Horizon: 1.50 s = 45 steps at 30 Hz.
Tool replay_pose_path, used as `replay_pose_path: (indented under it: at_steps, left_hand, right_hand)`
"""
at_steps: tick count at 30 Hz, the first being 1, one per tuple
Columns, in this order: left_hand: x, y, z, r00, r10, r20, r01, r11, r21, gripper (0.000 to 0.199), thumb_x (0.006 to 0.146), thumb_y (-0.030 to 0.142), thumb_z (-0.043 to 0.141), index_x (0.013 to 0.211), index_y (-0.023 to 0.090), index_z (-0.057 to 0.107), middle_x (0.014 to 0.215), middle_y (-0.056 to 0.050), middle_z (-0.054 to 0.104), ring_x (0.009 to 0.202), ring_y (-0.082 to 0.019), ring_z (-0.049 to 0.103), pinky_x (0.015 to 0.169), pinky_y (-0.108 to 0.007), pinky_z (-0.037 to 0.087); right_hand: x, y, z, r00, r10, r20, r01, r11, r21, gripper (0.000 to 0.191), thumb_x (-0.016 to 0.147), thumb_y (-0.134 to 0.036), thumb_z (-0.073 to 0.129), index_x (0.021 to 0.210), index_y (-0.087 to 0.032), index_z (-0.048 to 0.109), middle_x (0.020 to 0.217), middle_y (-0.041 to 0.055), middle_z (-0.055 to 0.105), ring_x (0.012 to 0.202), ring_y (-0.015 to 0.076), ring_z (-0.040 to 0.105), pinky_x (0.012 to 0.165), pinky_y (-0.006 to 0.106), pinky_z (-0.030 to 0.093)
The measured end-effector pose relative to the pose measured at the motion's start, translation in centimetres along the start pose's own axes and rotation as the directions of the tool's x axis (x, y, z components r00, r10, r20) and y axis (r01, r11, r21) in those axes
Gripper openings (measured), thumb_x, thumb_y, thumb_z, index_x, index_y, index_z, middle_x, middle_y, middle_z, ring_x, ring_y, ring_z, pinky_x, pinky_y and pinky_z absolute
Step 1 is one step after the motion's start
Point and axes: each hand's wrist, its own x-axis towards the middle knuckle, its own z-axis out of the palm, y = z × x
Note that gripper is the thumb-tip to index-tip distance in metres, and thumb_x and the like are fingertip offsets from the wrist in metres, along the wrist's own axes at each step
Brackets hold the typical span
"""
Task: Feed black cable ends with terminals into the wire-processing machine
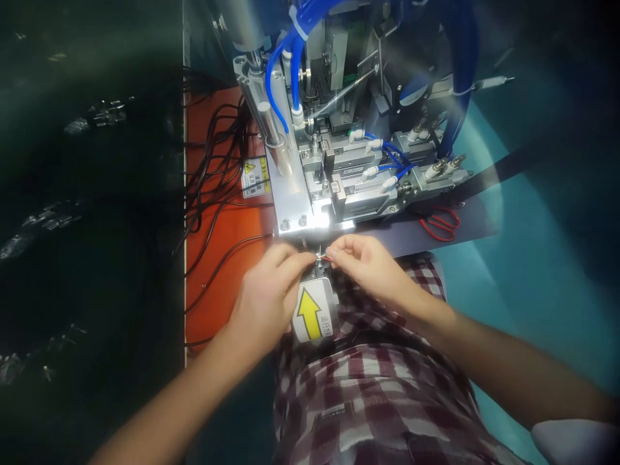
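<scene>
Thin coloured wires (326, 257), red and green among them, show between my two hands at the front edge of the metal machine (303, 194). My right hand (361, 258) pinches the wires between thumb and fingertips. My left hand (271, 284) is closed, its thumb and index tips meeting at a small metal part by the wire ends; what exactly they grip is too small to tell. Just below the fingertips is a white label with a yellow arrow (310, 313) on a rounded device.
Black cables (213, 161) lie over the orange surface (208, 258) at left. Blue air tubes (295, 71) rise above the machine. Red-handled scissors (440, 225) lie at right on a dark mat. A yellow warning label (256, 177) is beside the machine.
</scene>
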Motion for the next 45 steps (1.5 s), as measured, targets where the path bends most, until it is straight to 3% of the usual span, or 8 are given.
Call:
replay_pose_path:
  at_steps: [9, 18, 45]
  left_hand:
    - [-0.4, -0.7, 0.1, 0.999, 0.027, 0.032, -0.031, 0.994, 0.104, 0.030, 0.089, 0.013, 0.045, 0.105, 0.019, 0.068, 0.086, -0.004, 0.058, 0.072, -0.013, 0.058, 0.064, -0.023, 0.050]
    - [-0.4, -1.0, 0.6, 0.996, 0.079, 0.028, -0.082, 0.984, 0.155, 0.031, 0.087, 0.011, 0.047, 0.108, 0.017, 0.069, 0.083, -0.005, 0.055, 0.069, -0.013, 0.056, 0.058, -0.024, 0.049]
    - [-0.3, -1.0, 0.6, 0.990, 0.140, 0.016, -0.141, 0.971, 0.193, 0.035, 0.083, 0.002, 0.046, 0.107, 0.011, 0.069, 0.080, -0.006, 0.055, 0.064, -0.013, 0.055, 0.052, -0.022, 0.048]
  right_hand:
    - [0.3, 0.5, 0.2, 1.000, -0.009, -0.007, 0.008, 1.000, -0.015, 0.020, 0.081, -0.033, 0.061, 0.073, -0.015, 0.059, 0.064, -0.0016, 0.055, 0.057, 0.0108, 0.046, 0.053, 0.025, 0.036]
    - [0.2, 0.5, 0.5, 1.000, 0.017, -0.016, -0.016, 0.999, 0.035, 0.021, 0.080, -0.031, 0.063, 0.069, -0.015, 0.057, 0.057, -0.0054, 0.049, 0.049, 0.0076, 0.038, 0.048, 0.023, 0.030]
    - [0.5, 1.1, 0.5, 0.999, -0.046, -0.029, 0.046, 0.999, -0.014, 0.017, 0.084, -0.028, 0.060, 0.073, -0.015, 0.057, 0.058, -0.0051, 0.051, 0.048, 0.0074, 0.041, 0.046, 0.022, 0.032]
